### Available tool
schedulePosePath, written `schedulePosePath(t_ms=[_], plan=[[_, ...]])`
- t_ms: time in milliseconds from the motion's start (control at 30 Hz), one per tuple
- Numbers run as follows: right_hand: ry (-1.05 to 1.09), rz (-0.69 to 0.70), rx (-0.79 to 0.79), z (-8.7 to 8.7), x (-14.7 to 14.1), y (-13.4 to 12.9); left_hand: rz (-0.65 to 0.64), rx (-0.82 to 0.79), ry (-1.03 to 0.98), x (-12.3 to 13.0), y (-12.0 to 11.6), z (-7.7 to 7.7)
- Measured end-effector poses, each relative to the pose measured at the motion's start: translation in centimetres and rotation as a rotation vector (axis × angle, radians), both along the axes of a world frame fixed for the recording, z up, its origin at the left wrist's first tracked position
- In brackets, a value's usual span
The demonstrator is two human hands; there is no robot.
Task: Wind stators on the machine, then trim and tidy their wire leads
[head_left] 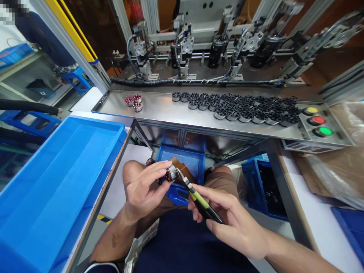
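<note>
My left hand (142,189) pinches a small round motor part (171,173), silver on its side with a dark, coppery end, above my lap. Green-and-black pliers (197,197) lie in my right hand (236,223), its fingers wrapped around the handles. Their metal jaws reach up to the right side of the motor part; whether they grip a wire there is too small to tell. Behind my left fingers a second dark, coppery round piece (149,162) shows partly. Below the hands is a blue bin (201,161) with brown cardboard (186,170) in it.
Several black-and-silver motor housings (233,113) stand in rows on the metal ledge (159,110). Three copper-wound stators (137,106) sit at its left. Coloured push buttons (322,131) are at right. A large blue tray (62,170) rests left; a blue crate (256,189) holds black parts.
</note>
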State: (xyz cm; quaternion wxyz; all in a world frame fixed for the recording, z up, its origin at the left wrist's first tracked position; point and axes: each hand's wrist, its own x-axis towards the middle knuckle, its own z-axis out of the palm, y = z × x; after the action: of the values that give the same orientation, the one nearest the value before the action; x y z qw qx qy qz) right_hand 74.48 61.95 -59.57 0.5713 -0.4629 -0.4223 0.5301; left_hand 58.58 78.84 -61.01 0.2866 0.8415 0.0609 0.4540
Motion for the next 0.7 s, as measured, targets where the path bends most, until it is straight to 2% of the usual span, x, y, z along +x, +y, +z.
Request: schedulePosePath(t_ms=[367,533,600,700], plan=[[-0.074,-0.032,-0.007,-0.1,-0.2,0.3,0.009,0.018,-0.002,-0.1,0.1,-0.1],[-0.236,-0.1,-0.025,-0.1,0.3,0.8,0.071,0.096,0.034,0.1,0.1,0.3],[-0.368,-0.136,-0.022,-0.1,0.7,1.1,0.107,0.094,0.044,-0.2,0.0,0.4],[-0.637,-0.106,0.052,0.0,1.5,1.8,0.204,-0.046,0.105,-1.8,-0.2,0.3]])
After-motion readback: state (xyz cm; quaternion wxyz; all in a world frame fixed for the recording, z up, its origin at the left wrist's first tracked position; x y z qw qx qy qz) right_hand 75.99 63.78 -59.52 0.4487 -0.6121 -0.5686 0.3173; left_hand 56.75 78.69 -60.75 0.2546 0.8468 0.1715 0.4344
